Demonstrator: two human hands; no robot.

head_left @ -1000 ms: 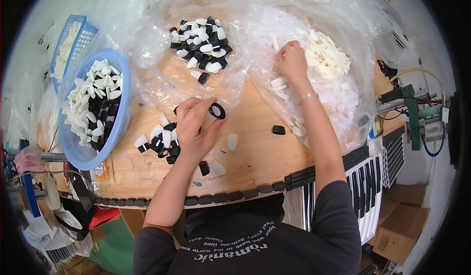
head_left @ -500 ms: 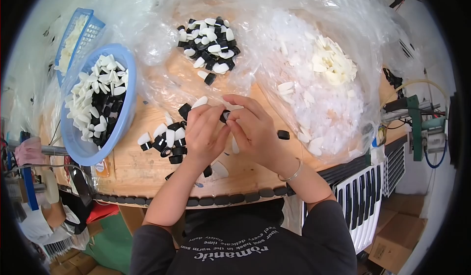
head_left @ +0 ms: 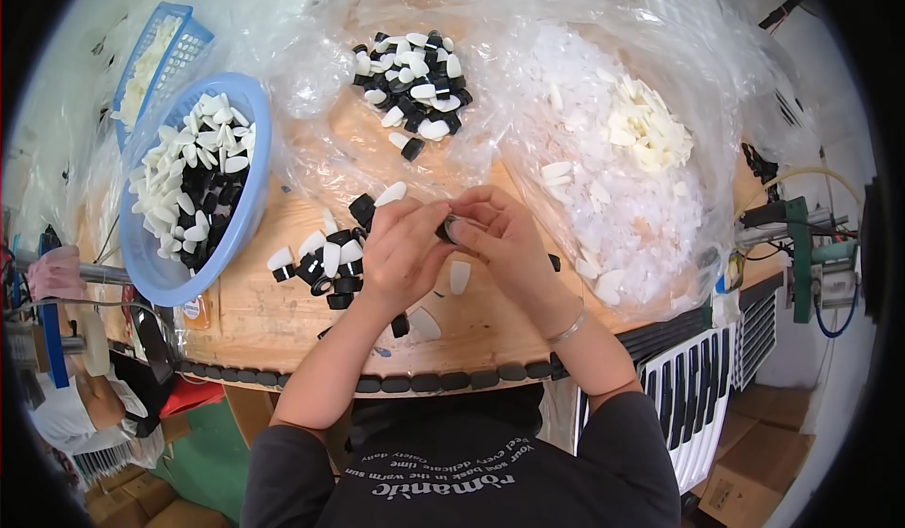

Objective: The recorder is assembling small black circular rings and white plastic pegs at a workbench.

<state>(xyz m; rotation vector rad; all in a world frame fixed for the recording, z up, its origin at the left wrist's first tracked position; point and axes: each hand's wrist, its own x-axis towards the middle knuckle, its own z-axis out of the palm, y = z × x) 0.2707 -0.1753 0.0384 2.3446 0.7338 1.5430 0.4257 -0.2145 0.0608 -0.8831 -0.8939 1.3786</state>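
Note:
Over the middle of the table, my left hand (head_left: 398,253) and my right hand (head_left: 500,242) meet, fingers pinched around a small black round cap (head_left: 446,231). My fingers cover most of it, and whether a white piece sits in it is hidden. Beside my left hand lies a loose group of black caps (head_left: 309,267) with rounded white tabs, some joined together. A single white tab (head_left: 459,277) rests on the wood below my hands. Just past my right hand, another black cap (head_left: 554,262) is partly covered.
A blue basin (head_left: 160,288) holding white tabs and black caps stands at left, with a blue basket (head_left: 191,42) behind. Farther back sits a heap of capped tabs (head_left: 415,80). Clear plastic sheeting at right bears cream-white pieces (head_left: 650,127). Black pads (head_left: 452,381) line the table's front edge.
Both hands still hold the black cap, and my right fingers have closed in around it. The whole view has shifted slightly; the heaps and basin look unchanged.

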